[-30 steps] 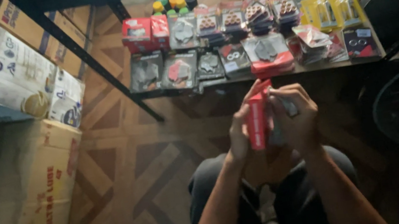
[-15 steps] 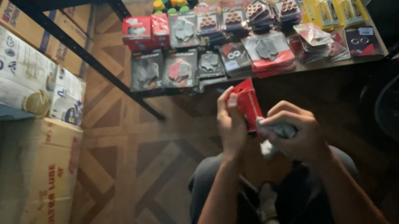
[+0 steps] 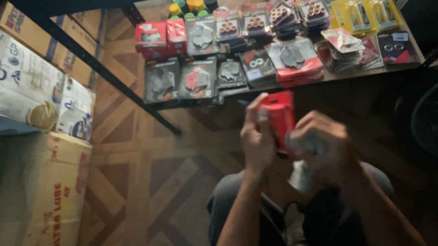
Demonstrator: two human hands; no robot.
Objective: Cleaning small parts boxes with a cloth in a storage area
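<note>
Red box (image 3: 281, 116) sits upright above your lap, your left hand (image 3: 257, 140) pinching its side; your right hand (image 3: 322, 147) blurs, its grip unreadable. Blister packs (image 3: 276, 38) crowd the shelf (image 3: 306, 83) beyond.

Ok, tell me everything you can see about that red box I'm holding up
The red box is a small, flat carton, apparently cardboard, plain red on the side in view. It stands roughly upright in the air over the lap, in front of the low shelf. The left hand grips its left edge, thumb on the face. The right hand covers its lower right part and seems to hold something pale against it. Motion blur hides any print, and whether a flap is open.
</note>
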